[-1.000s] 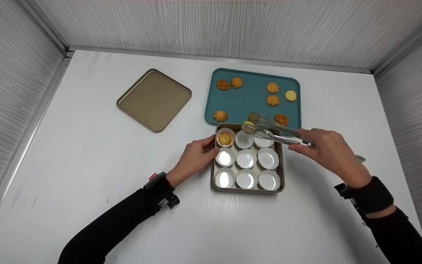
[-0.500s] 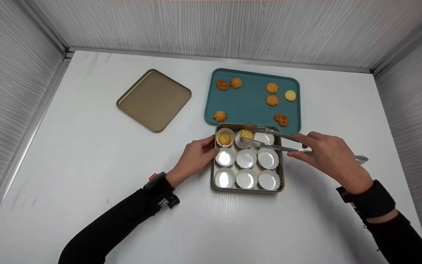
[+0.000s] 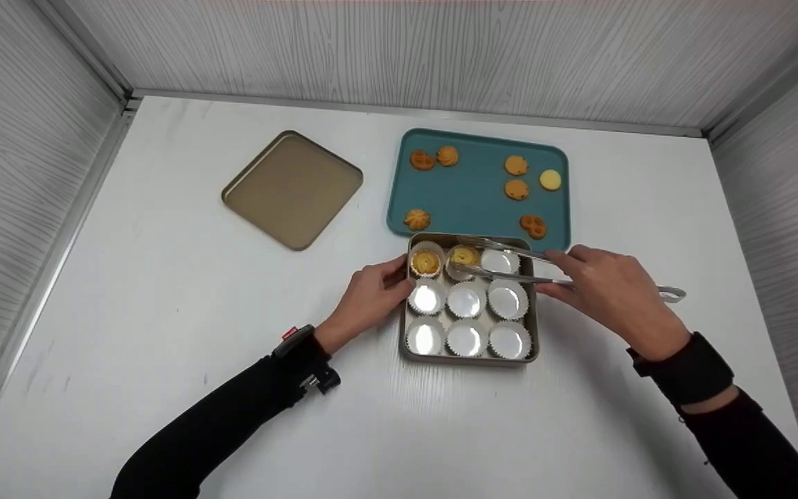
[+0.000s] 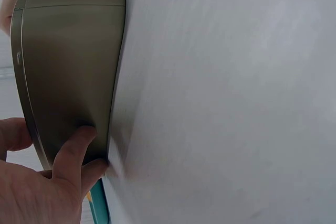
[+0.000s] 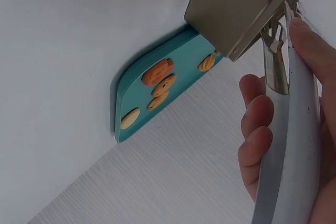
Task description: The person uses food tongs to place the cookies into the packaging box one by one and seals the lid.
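Note:
My right hand [image 3: 617, 294] grips metal tongs [image 3: 517, 278], whose two arms reach over a square metal tin [image 3: 468, 362] from the right. Between the spread tong tips, a yellow cookie [image 3: 465, 255] lies in the back-middle white paper cup. Another golden cookie [image 3: 426, 263] sits in the back-left cup. Each of the other cups, such as the centre paper cup [image 3: 466, 301], holds no cookie. At the tin's left wall, my left hand [image 3: 371, 296] holds on, thumb over the rim and fingers against the outer side [image 4: 68, 77].
Behind the tin lies a teal tray [image 3: 468, 201] with several cookies, among them a pretzel-shaped cookie [image 3: 533, 226] and a pale round cookie [image 3: 550, 180]. A flat gold-brown tray [image 3: 291, 190] lies at the back left. Panel walls [image 3: 399, 55] border the white table [image 3: 233, 360].
The tongs have come down into the tin, bringing the yellow cookie into the back-middle cup, and their arms have spread around it. My left hand keeps its hold on the tin.

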Demonstrator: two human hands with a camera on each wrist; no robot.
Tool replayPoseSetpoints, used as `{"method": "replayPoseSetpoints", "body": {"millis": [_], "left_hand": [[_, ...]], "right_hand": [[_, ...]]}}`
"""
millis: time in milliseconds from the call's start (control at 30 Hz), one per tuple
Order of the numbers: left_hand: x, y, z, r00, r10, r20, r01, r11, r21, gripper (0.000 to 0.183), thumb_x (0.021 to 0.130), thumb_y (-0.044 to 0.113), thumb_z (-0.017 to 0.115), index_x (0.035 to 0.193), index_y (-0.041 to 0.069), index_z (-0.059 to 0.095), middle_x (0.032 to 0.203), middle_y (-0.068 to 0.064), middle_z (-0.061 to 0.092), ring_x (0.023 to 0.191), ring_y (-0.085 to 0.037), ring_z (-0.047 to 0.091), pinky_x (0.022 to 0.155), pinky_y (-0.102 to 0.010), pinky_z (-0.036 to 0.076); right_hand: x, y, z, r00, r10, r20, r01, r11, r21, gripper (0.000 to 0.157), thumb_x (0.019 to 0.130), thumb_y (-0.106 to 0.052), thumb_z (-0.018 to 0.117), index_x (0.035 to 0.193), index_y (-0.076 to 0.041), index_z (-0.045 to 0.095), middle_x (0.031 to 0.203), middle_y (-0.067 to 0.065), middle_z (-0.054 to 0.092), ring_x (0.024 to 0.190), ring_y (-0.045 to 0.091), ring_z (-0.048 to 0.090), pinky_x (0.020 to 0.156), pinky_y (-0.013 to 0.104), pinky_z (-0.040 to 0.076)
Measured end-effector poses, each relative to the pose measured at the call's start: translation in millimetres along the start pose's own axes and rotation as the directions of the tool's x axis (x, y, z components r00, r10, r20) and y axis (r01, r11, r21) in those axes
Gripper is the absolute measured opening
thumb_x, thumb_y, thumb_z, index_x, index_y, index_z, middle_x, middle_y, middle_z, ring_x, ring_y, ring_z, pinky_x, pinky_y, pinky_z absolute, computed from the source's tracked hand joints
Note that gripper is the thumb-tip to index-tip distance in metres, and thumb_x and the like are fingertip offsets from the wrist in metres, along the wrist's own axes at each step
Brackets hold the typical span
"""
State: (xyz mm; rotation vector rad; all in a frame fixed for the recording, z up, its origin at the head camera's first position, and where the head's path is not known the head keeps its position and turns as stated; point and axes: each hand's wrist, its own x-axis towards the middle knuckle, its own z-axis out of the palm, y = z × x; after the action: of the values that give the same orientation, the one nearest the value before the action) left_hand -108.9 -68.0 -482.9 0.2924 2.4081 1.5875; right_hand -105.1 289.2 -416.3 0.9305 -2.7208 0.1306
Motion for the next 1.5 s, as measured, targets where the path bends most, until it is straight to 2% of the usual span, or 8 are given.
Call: {"method": "replayPoseSetpoints", "body": {"millis": [233,433,667,833,1000,1167,1300,1500], "left_hand": [[-0.1,1.6,-0.1,1.0,-0.005,0.0,0.005,1.0,-0.003,0.056,0.098,0.019,0.063,0.15,-0.001,0.051,0.14,-0.015,0.063,0.129,-0.022,0.061,0.11,-0.035,0.046],[0.7,0.2,0.4,1.0,-0.007,-0.003,0.007,1.0,0.009,0.057,0.099,0.02,0.063,0.15,-0.001,0.051,0.14,-0.015,0.063,0.129,-0.023,0.061,0.111,-0.035,0.045],[-0.2,0.8,0.9,1.0,-0.006,0.009,0.006,1.0,-0.027,0.056,0.1,0.017,0.063,0.15,-0.003,0.05,0.142,-0.018,0.061,0.13,-0.024,0.061,0.11,-0.034,0.047],[0.1,0.8,0.9,1.0,-0.014,0.002,0.014,0.999,-0.031,0.056,0.1,0.016,0.063,0.15,-0.004,0.05,0.142,-0.019,0.061,0.129,-0.024,0.061,0.108,-0.034,0.048],[1.0,0.8,1.1,1.0,-0.012,0.007,0.012,0.999,-0.03,0.056,0.099,0.016,0.064,0.15,-0.003,0.05,0.143,-0.019,0.06,0.13,-0.024,0.061,0.109,-0.033,0.048],[1.1,0.9,1.0,1.0,-0.007,0.01,0.007,1.0,-0.026,0.057,0.099,0.017,0.064,0.15,-0.003,0.049,0.143,-0.019,0.06,0.13,-0.024,0.06,0.109,-0.034,0.047],[1.5,-0.4,1.2,1.0,-0.007,0.007,0.007,1.0,-0.024,0.057,0.099,0.017,0.064,0.15,-0.004,0.049,0.143,-0.019,0.06,0.13,-0.024,0.061,0.109,-0.034,0.048],[1.5,-1.3,1.4,1.0,-0.008,0.01,0.008,1.0,-0.029,0.057,0.099,0.018,0.063,0.15,-0.004,0.049,0.143,-0.019,0.06,0.13,-0.024,0.061,0.108,-0.033,0.048]], "right_hand": [[3.1,-1.7,1.3,1.0,0.008,0.027,-0.008,1.0,0.015,0.049,0.079,-0.033,0.092,0.116,-0.005,0.075,0.077,0.012,0.067,0.059,0.023,0.062,0.048,0.038,0.051],[0.2,0.3,1.5,0.999,0.036,0.036,-0.039,0.996,0.076,0.046,0.082,-0.034,0.09,0.115,-0.006,0.076,0.077,0.009,0.067,0.061,0.021,0.063,0.05,0.038,0.051],[-7.4,10.0,-0.4,0.994,0.103,-0.021,-0.097,0.975,0.198,0.042,0.086,-0.033,0.086,0.117,-0.007,0.075,0.081,0.006,0.068,0.061,0.016,0.061,0.052,0.034,0.049],[-10.6,22.6,-2.5,0.978,0.189,-0.09,-0.164,0.958,0.236,0.042,0.087,-0.027,0.086,0.122,-0.007,0.075,0.083,0.01,0.071,0.066,0.019,0.065,0.055,0.037,0.051],[-17.0,40.5,1.9,0.956,0.258,-0.137,-0.227,0.952,0.206,0.042,0.087,-0.025,0.086,0.12,-0.002,0.073,0.077,0.013,0.069,0.062,0.023,0.063,0.052,0.041,0.049],[-27.4,53.6,6.2,0.943,0.306,-0.13,-0.285,0.946,0.157,0.045,0.086,-0.026,0.087,0.118,0.002,0.073,0.077,0.017,0.07,0.061,0.029,0.064,0.05,0.049,0.05],[-35.0,57.8,8.5,0.942,0.315,-0.117,-0.299,0.945,0.134,0.046,0.085,-0.027,0.088,0.117,0.004,0.072,0.078,0.019,0.07,0.059,0.031,0.064,0.048,0.052,0.05],[-42.3,58.9,9.6,0.946,0.307,-0.107,-0.297,0.95,0.097,0.045,0.085,-0.028,0.088,0.115,0.003,0.073,0.073,0.017,0.068,0.056,0.029,0.061,0.044,0.049,0.048]]}}
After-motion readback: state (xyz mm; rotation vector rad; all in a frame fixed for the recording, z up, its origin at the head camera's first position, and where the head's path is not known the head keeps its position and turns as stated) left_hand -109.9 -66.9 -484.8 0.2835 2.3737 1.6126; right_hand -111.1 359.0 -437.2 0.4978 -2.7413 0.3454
